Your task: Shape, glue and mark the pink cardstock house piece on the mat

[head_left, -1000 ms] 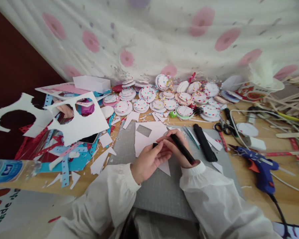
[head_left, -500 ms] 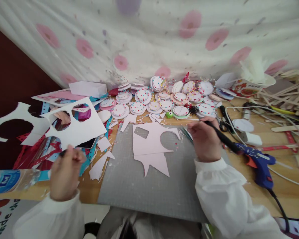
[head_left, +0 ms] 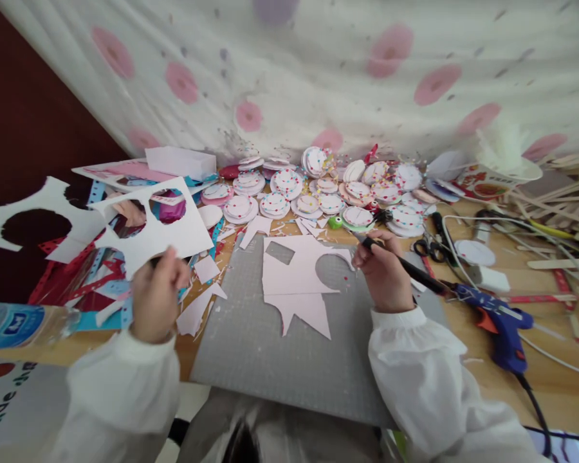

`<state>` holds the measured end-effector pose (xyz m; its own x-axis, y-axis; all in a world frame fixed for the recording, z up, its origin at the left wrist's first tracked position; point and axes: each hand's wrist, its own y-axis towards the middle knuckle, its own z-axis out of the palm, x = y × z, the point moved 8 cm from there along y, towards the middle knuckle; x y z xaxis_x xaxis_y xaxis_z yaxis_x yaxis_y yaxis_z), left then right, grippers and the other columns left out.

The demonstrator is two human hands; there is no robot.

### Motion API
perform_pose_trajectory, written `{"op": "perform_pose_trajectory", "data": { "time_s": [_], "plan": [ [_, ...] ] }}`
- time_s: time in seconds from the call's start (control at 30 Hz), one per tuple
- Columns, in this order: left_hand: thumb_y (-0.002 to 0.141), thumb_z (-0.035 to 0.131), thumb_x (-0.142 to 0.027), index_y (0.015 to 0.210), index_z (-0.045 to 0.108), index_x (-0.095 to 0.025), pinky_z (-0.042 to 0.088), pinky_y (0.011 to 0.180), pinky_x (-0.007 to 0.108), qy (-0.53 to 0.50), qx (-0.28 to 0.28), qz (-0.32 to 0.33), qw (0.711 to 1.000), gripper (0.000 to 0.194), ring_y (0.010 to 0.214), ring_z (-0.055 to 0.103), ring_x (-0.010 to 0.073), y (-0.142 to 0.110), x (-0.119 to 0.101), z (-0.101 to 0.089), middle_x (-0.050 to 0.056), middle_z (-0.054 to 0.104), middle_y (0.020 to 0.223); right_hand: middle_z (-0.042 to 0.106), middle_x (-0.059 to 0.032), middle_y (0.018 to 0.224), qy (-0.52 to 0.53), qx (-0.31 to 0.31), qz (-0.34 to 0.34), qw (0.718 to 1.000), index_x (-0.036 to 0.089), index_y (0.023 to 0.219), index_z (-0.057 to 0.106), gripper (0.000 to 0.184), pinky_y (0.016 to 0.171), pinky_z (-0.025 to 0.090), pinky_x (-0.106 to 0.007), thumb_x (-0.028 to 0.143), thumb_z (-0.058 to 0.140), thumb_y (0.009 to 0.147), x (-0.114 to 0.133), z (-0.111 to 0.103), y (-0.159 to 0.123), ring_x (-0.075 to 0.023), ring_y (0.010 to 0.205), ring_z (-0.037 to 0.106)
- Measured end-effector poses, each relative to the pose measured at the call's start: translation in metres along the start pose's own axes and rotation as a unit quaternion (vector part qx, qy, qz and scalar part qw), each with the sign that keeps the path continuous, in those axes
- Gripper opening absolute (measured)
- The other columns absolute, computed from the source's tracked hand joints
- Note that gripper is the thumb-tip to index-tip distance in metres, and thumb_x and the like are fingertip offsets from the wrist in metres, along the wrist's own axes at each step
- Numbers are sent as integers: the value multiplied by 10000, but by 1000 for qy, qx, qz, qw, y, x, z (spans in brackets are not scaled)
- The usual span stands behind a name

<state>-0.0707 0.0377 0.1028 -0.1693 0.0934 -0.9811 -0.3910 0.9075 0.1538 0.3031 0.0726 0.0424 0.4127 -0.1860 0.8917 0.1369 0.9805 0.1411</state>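
Note:
My right hand (head_left: 385,270) is closed around a slim black craft knife (head_left: 422,275). Its thin metal tip points up and left, over the upper right of the grey cutting mat (head_left: 231,366). On the mat lies a white foam board piece (head_left: 294,276) with a rectangular hole, a round cutout and jagged lower points. My left hand (head_left: 157,296) is closed in the air left of the mat, with a small black object (head_left: 155,261) showing at its fingers, too blurred to name. Behind that hand rests a white board offcut (head_left: 147,247) with round holes.
Several white discs with coloured beads (head_left: 275,204) line the back. A blue glue gun (head_left: 504,328), scissors (head_left: 429,249), wooden sticks (head_left: 567,199) and a paper tub (head_left: 496,181) are on the right. Scraps (head_left: 197,308) and a plastic bottle (head_left: 24,326) are on the left.
My left hand has moved up and to the right, towards the mat. My right hand has shifted slightly left, and the knife tip now shows more clearly. The board on the mat stays put.

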Motion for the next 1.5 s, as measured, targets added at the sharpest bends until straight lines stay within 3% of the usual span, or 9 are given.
{"op": "perform_pose_trajectory", "data": {
  "time_s": [0.17,0.3,0.57,0.83,1.03,1.13,1.23,1.33,1.5],
  "plan": [
    [843,585,-370,472,243,-196,224,431,228,-274,225,-162,921,533,358,211,53,28,36,140,-90,178,379,460,37,596,-84,-6,18,996,236,786,563,141,484,384,-280,354,548,861,-16,1,-5,-124,509,454],
    [827,603,-331,463,237,-196,176,414,235,-322,283,-199,882,534,354,181,45,38,72,184,-95,177,386,403,58,596,-106,4,49,993,257,781,482,166,416,283,-266,378,581,836,-30,1,-6,-104,424,338],
    [819,603,-288,446,271,-187,200,433,235,-337,296,-197,872,509,369,200,43,38,87,180,-88,192,398,394,59,549,-142,60,105,982,257,776,502,197,417,235,-269,415,606,831,-58,10,-14,-122,432,356],
    [816,617,-303,444,257,-188,184,440,243,-339,290,-199,872,530,366,198,41,35,84,183,-90,191,387,474,23,567,-203,102,93,969,252,833,555,166,420,302,-311,407,589,879,-59,26,-58,-154,461,421],
    [795,648,-330,478,265,-191,150,442,247,-337,283,-175,881,516,371,190,35,34,86,183,-101,203,398,530,37,650,-202,9,27,979,248,906,574,157,479,355,-254,357,661,834,-38,43,-42,-123,550,479],
    [777,661,-358,484,261,-194,147,450,254,-319,267,-142,898,522,385,202,37,35,84,181,-100,215,414,549,44,641,-163,4,56,985,236,909,581,200,532,404,-261,371,686,806,-48,62,-31,-116,561,512],
    [789,654,-362,484,247,-200,156,455,265,-308,260,-125,907,533,392,213,43,36,83,180,-94,218,421,489,71,517,-164,5,97,982,223,755,537,237,450,327,-235,410,670,814,-69,75,-27,-92,449,415],
    [802,646,-344,481,247,-200,149,455,271,-310,262,-123,906,532,389,208,44,37,82,180,-93,209,421,453,86,501,-193,-6,98,976,226,724,498,266,420,271,-226,395,693,792,-79,77,-27,-81,419,346],
    [789,658,-364,480,241,-196,149,448,260,-308,256,-136,906,546,386,199,37,39,84,183,-94,196,424,456,70,552,-261,-70,35,962,221,633,433,337,488,321,-243,365,711,756,-66,68,-28,-93,493,388]
  ]
}}
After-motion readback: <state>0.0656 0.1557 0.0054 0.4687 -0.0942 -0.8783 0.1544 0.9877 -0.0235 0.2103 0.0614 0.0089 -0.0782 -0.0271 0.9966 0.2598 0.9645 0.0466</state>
